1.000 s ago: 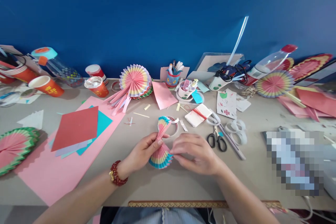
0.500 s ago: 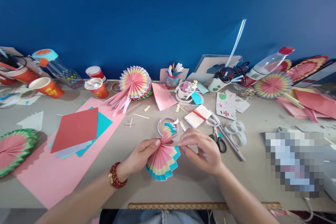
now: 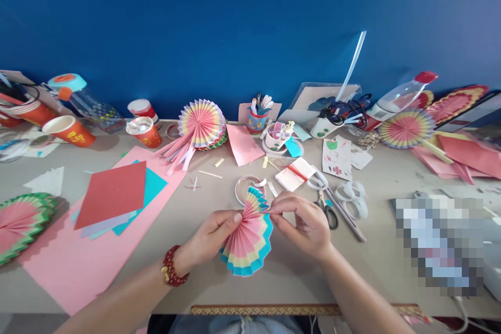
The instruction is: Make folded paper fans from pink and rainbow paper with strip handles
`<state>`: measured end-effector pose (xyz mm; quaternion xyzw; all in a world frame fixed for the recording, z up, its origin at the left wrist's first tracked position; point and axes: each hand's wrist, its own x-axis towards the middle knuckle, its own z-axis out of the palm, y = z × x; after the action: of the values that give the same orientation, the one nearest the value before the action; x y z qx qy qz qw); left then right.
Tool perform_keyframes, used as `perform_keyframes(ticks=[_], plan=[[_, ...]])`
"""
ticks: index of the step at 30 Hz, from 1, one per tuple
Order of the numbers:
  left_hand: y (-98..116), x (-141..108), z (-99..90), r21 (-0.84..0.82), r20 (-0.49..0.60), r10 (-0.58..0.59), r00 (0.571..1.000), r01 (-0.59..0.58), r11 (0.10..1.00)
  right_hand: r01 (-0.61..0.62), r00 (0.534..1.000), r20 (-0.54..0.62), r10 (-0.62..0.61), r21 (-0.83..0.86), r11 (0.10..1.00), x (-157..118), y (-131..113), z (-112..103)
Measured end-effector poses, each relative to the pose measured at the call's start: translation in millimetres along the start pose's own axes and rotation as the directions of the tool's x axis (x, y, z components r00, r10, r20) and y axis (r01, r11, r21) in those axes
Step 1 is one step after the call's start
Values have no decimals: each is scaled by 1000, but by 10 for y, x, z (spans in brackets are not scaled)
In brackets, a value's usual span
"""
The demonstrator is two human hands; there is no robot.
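A: Where is the pleated paper fan (image 3: pixel 248 250) held?

B: Above the counter (image 3: pixel 203 288), between both hands. Its longer spread is stretched from the far side toward the near edge; the gathered middle is reached by the left hand (image 3: pixel 209 235), the right-side rim by the right hand (image 3: pixel 303 224). Neither is left apart from it.

A: And the fingers?

B: On the left, thumb and fingers are clamped over the gathered pleats. On the right, the tips are brought together, and the turquoise rim is pinched there.
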<state>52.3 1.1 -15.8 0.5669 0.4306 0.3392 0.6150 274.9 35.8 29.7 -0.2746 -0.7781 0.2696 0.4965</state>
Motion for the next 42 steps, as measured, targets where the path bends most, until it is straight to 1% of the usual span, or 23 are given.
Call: perform_keyframes(ticks=[3, 6, 11, 16, 20, 23, 27, 29, 34, 42], plan=[[4, -1, 1, -57, 19, -33, 999, 34, 998, 14, 1000, -5, -14, -5, 1000, -2, 1, 2], [28, -4, 7, -96, 11, -71, 997, 71, 993, 27, 1000, -9, -27, -12, 1000, -11, 7, 6], [61, -8, 14, -90, -41, -60, 997, 56, 994, 47, 999, 4, -47, -24, 999, -16, 13, 6], [59, -11, 9, -105, 0, -59, 998, 58, 993, 43, 999, 12, -42, -24, 999, -11, 23, -4], [48, -2, -1, -53, 12, -10, 1000, 11, 999, 12, 1000, 3, -12, -5, 1000, -25, 50, 9], [37, 7, -2, -39, 18, -6, 1000, 6, 999, -17, 1000, -5, 17, 4, 1000, -32, 61, 23], [43, 14, -3, -17, 0, 11, 1000, -11, 1000, -30, 999, -27, 30, 11, 999, -39, 70, 19], [54, 14, -6, 7, 5, 23, 1000, -23, 1000, -38, 999, -19, 38, 9, 999, -40, 77, 4], [83, 20, -28, 63, 30, 52, 998, -54, 997, 0, 998, 64, -1, 11, 1000, -15, 83, -46], [129, 34, -86, 142, 53, 124, 991, -130, 981, 59, 992, 109, -62, 32, 998, 15, 86, -68]])
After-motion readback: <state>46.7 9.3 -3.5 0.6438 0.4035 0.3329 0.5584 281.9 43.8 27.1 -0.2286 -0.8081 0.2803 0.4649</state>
